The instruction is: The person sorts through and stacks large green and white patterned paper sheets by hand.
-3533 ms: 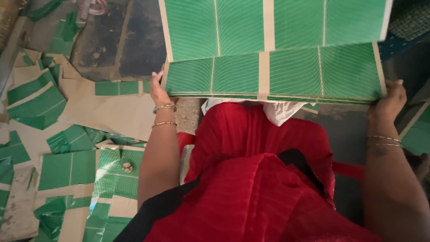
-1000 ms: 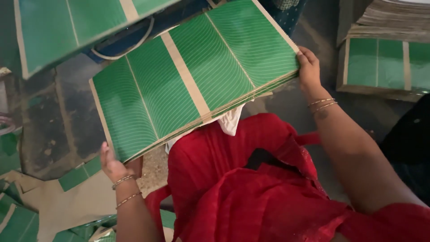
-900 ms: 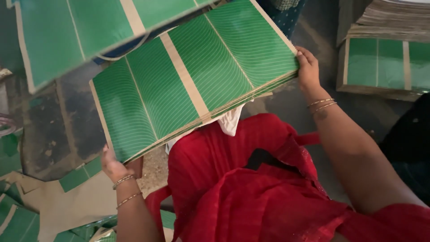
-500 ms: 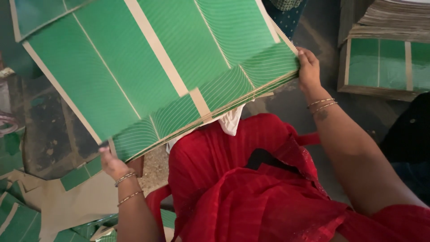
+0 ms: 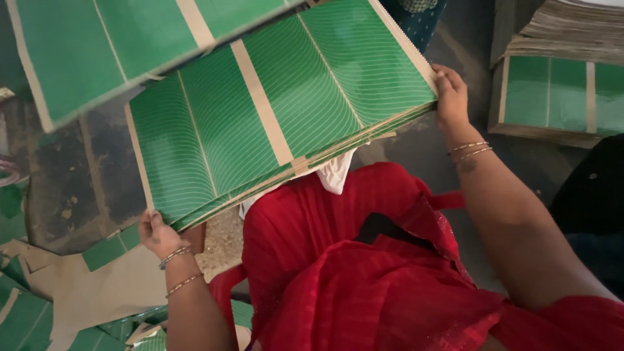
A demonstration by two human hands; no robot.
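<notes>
Head view, looking down over a red garment [image 5: 364, 273] in the lower centre of the frame. Left hand [image 5: 159, 235], low left of centre, grips the lower left corner of a stack of green printed sheets [image 5: 279, 117]; fingers are curled around the stack edge, thumb on top. Right hand [image 5: 450, 97], right of centre and higher up, clasps the opposite corner of the same stack, fingers wrapped over the edge. Stack is held clear of the floor, tilted, running from lower left to upper right across the middle of the frame. Each sheet shows green panels with fine pale curved lines, divided by tan strips; several layered edges are visible along the near side.

A further green sheet [image 5: 117, 45] sits above the stack at upper left, overlapping its far edge; what supports it cannot be told. Thin bangles circle both wrists. A second pile of green sheets [image 5: 559, 91] lies at the upper right, well apart from the hands. Green offcuts [image 5: 39, 312] litter the floor at lower left. A white cloth [image 5: 335, 175] shows just beneath the stack's near edge.
</notes>
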